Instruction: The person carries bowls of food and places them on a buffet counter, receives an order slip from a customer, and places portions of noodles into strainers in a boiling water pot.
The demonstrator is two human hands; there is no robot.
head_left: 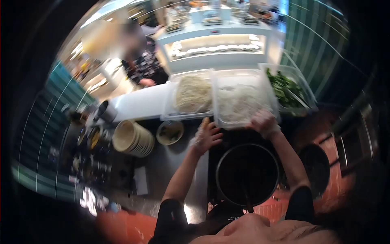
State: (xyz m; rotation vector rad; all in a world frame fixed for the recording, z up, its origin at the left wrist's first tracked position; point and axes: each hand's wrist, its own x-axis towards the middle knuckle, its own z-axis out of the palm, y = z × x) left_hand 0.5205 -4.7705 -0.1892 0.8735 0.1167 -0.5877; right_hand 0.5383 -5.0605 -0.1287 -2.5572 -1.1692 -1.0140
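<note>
White noodles [239,101] in plastic tub [232,125], right hand [265,123] at rim, grip unclear, left hand [206,138] spread wide

You've got room to slide over the steel tabletop [162,166] left of lower centre, but that bowl stack [134,138] blocks you at centre-left and the plastic tubs [187,116] wall off upper centre.

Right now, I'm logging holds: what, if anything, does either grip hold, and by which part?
The right grip is at the near right corner of the middle tub; whether it holds anything cannot be told. The left grip is open, apparently empty.
</note>
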